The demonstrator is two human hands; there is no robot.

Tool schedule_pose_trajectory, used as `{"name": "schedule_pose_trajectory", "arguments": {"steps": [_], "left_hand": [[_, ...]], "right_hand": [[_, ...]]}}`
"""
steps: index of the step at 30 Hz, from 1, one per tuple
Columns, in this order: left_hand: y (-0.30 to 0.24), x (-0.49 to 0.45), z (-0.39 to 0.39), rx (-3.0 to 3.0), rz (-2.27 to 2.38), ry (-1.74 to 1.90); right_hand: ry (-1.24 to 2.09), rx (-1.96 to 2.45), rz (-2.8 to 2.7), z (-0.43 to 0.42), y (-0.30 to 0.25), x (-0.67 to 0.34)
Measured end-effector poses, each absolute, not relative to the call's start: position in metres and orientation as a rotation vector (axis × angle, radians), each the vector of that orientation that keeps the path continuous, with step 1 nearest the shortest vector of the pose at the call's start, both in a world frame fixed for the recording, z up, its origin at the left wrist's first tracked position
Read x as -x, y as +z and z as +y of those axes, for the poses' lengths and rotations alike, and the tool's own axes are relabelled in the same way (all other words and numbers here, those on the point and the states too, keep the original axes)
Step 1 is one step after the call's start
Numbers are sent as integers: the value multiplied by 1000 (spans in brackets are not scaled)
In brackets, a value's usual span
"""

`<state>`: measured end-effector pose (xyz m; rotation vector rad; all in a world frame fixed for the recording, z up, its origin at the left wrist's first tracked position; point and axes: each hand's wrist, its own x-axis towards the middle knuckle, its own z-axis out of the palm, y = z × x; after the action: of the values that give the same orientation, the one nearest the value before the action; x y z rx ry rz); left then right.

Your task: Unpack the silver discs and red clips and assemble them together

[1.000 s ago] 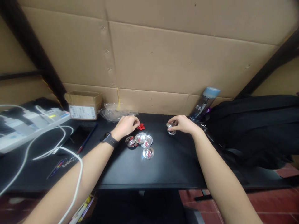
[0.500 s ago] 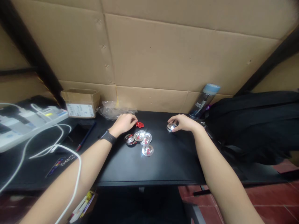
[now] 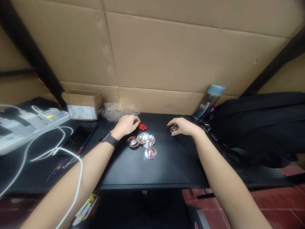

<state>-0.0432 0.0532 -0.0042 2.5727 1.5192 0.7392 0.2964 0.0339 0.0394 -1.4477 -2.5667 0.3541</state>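
My left hand, with a black watch on its wrist, rests curled on the black table and pinches at a small heap of red pieces. Just in front of it lie several shiny metal discs, each with red bits in its middle. My right hand is curled over a small stack of the same metal discs further right, fingers closed round it.
A cardboard wall stands behind the table. A small cardboard box and crumpled clear plastic sit at the back left, a water bottle and a black bag at the right. White cables, a pen and a power strip lie left.
My right hand has slid slightly left and lowered over the disc stack. The left hand stays at the red pieces. The camera has tilted a little.
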Motion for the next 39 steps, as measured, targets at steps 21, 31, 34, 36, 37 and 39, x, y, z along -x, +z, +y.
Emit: {"name": "schedule_pose_trajectory", "arguments": {"steps": [21, 31, 34, 36, 37, 39], "left_hand": [[0, 42, 49, -2577, 1515, 772], [12, 28, 33, -2411, 1149, 991], [13, 18, 27, -2226, 948, 972], [13, 14, 25, -2079, 832, 975], [12, 12, 24, -2016, 784, 985], [12, 10, 23, -1929, 725, 1017]], "right_hand": [[441, 857, -2433, -19, -2, -179], [505, 759, -1877, -19, 17, -191], [559, 742, -1742, -14, 15, -193], [587, 738, -1702, -12, 12, -192], [591, 739, -1701, -11, 11, -192], [581, 738, -1729, -11, 10, -191]]}}
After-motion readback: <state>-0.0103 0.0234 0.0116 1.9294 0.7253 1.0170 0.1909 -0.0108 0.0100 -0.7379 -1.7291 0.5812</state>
